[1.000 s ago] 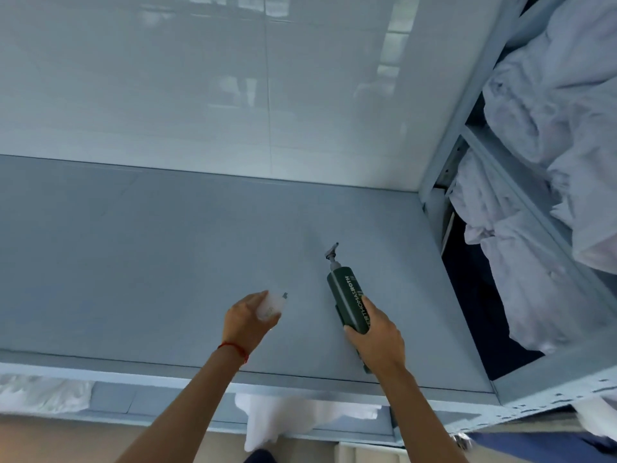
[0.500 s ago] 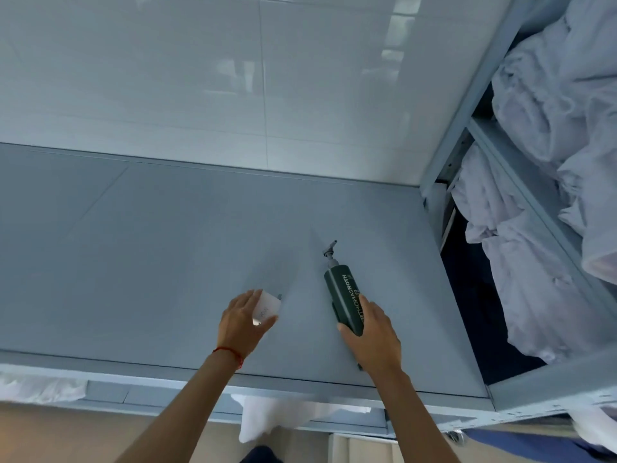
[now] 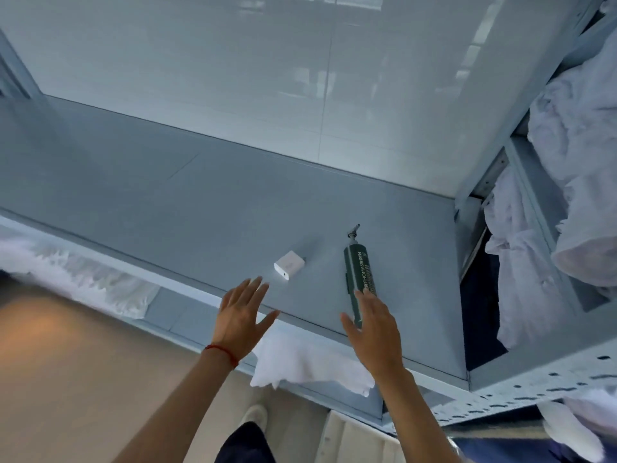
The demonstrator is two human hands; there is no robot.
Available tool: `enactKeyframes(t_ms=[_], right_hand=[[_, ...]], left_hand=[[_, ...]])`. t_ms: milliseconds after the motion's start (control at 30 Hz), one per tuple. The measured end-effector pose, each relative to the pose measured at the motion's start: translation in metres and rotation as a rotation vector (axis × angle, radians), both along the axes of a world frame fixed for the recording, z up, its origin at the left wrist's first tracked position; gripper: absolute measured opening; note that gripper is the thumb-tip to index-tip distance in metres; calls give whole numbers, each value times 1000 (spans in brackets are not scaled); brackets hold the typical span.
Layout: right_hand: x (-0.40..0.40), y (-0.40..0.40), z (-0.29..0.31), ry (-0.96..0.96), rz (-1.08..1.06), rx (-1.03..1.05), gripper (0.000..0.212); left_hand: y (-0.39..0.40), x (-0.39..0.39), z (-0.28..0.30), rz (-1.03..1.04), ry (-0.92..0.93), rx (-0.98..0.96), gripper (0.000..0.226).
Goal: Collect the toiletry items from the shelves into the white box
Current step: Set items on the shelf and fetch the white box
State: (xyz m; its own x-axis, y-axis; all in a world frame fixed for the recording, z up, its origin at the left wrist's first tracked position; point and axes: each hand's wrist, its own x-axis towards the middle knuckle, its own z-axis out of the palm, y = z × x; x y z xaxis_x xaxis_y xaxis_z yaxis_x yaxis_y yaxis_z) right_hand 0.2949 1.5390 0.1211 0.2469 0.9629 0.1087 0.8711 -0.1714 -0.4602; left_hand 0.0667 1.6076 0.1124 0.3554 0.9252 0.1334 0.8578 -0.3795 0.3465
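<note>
A dark green pump bottle (image 3: 358, 273) lies flat on the grey shelf top (image 3: 200, 208), its pump pointing away from me. A small white box-shaped item (image 3: 289, 264) rests on the same shelf, left of the bottle. My left hand (image 3: 242, 320) hovers open over the shelf's front edge, just short of the white item, holding nothing. My right hand (image 3: 375, 329) is open too, fingers spread, its fingertips over the near end of the bottle without gripping it. The white box of the task is not in view.
A glossy white tiled wall (image 3: 300, 78) rises behind the shelf. White linen (image 3: 574, 202) fills the metal rack on the right. More white cloth (image 3: 310, 365) hangs from the shelf below. A perforated rack post (image 3: 534, 385) runs at lower right. Wood floor (image 3: 66, 362) at lower left.
Both hands have let go: the white item and the green bottle now lie on the shelf, and both hands have pulled back toward the front edge with fingers spread.
</note>
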Motion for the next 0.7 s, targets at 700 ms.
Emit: enactKeyframes(t_ms=[700], right_hand=[[-357, 3, 31, -51, 643, 146, 50]], left_hand=[[-146, -367, 40, 587, 101, 13, 70]])
